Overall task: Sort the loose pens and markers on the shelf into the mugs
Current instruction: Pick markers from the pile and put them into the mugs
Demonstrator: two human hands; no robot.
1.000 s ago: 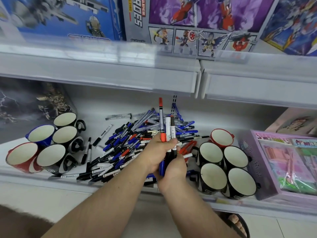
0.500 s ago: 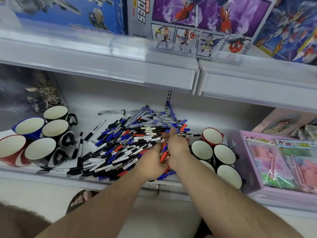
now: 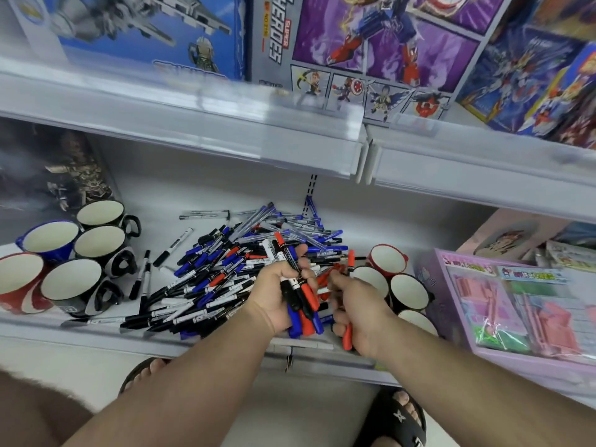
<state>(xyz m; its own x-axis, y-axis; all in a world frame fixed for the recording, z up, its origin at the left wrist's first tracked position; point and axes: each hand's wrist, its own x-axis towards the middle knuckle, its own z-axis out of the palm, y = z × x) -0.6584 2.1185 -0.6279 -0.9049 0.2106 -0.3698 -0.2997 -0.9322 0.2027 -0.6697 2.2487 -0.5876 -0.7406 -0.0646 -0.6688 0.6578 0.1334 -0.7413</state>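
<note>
On the left of the grey shelf (image 3: 96, 330) stand five mugs (image 3: 72, 283), and a big pile of pens (image 3: 209, 279) lies in the middle. Above the pile, the left hand (image 3: 277, 301) grips a bunch of markers (image 3: 298, 295), and just beside it the right hand (image 3: 358, 311) holds red markers (image 3: 347, 337) in curled fingers. More mugs (image 3: 408, 291) stand behind the right hand, next to a pink box (image 3: 516, 311), and toy boxes (image 3: 371, 43) fill the shelf above.

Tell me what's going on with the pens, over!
Left hand grips a bunch of markers. Right hand holds red markers. Big pile still loose; mugs look empty. Nothing blocking.
</note>
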